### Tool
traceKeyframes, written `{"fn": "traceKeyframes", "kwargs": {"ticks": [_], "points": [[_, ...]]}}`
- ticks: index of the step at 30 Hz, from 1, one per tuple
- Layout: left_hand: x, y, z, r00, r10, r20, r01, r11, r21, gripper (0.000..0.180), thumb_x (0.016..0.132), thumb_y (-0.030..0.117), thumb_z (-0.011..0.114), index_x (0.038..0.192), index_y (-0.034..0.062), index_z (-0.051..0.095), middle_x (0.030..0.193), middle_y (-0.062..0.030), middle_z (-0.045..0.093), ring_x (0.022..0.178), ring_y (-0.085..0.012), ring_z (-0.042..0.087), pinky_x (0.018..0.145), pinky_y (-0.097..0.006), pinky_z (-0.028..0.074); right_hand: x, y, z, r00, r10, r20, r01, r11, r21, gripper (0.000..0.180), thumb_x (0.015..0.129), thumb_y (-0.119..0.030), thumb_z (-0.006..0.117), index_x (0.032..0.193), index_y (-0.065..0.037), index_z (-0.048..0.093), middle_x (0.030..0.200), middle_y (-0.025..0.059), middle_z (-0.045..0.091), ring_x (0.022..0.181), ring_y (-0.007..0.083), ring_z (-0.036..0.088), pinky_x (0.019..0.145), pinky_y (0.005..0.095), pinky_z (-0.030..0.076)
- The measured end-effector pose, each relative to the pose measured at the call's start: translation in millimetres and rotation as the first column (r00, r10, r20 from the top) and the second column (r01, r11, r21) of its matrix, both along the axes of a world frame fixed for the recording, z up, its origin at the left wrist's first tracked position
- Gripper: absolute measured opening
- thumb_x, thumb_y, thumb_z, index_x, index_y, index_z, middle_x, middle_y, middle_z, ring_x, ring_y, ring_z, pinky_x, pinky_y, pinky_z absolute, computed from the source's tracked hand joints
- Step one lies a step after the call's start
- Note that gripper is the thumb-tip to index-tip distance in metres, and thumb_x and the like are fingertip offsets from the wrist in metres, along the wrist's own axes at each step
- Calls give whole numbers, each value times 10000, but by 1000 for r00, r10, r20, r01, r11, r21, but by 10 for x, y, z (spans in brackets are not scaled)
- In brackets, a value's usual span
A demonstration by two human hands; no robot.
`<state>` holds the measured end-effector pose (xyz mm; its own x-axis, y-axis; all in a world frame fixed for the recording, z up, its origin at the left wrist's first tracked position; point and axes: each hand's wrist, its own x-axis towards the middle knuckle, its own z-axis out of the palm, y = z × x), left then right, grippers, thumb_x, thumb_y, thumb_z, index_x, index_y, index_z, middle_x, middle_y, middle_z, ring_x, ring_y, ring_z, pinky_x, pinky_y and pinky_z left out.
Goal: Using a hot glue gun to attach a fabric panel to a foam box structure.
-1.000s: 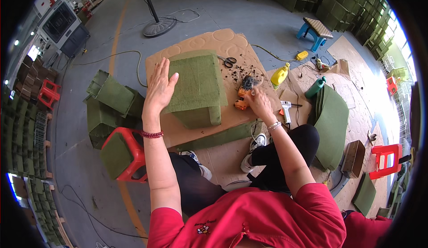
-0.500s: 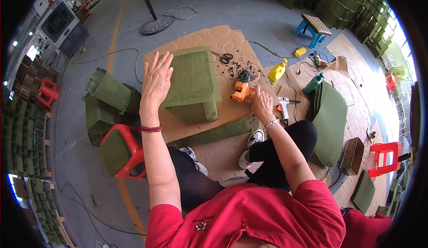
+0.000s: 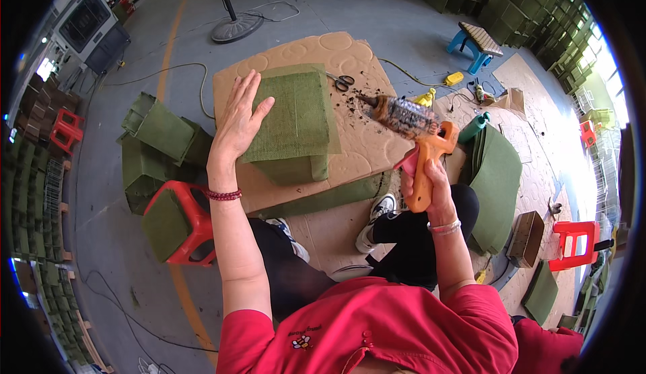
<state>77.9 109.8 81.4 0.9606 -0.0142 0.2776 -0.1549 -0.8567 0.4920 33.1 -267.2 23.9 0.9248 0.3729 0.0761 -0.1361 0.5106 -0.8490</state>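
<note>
Now the right hand (image 3: 425, 184) has lifted the orange hot-glue gun (image 3: 414, 138) off the cardboard (nozzle raised); left hand (image 3: 237, 120), fingers spread wide, presses the green felt box (image 3: 296, 128), so gluing seems imminent.

I see a red short-sleeved shirt (image 3: 377, 327) with a small flower emblem on the chest. My left hand (image 3: 237, 115) has a dark red beaded bracelet (image 3: 224, 194) at the wrist, my right hand (image 3: 425, 184) a pale bangle (image 3: 445, 227). Black trousers (image 3: 417, 239), white-and-black sneakers (image 3: 377, 216).
</note>
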Motion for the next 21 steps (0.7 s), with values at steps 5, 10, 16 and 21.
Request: {"fn": "traceKeyframes", "kwargs": {"ticks": [5,10,16,21], "points": [[-2,-7,-3,1000,3,22,-3,1000,0,707,939,513,432,1433,21,314,1513,-134,269,1420,-310,175,1158,-398,193,-96,63,-50,985,112,-132,-118,992,-34,413,933,-359,546,1161,-32,433,738,144,592,563,223,588,511,322,499],[-11,-16,-3,1000,4,30,-4,1000,10,703,940,516,428,1432,26,319,1509,-130,279,1415,-311,191,1154,-402,208,-57,106,-82,968,142,-207,-157,986,-56,391,953,-359,517,1157,-34,441,753,144,609,557,214,595,506,312,500],[-14,-44,11,999,9,34,-10,999,32,698,941,515,427,1424,20,332,1499,-133,298,1410,-312,206,1149,-401,221,91,138,-84,960,116,-256,-140,987,-80,359,952,-349,528,1128,-47,445,730,124,599,537,199,579,491,306,489],[-20,-34,10,999,9,42,-10,999,38,692,942,508,429,1421,18,335,1492,-137,311,1407,-314,215,1149,-401,222,210,210,-6,960,73,-270,-112,985,-134,323,951,-350,512,1109,-78,436,692,136,570,489,215,539,448,306,448]]}}
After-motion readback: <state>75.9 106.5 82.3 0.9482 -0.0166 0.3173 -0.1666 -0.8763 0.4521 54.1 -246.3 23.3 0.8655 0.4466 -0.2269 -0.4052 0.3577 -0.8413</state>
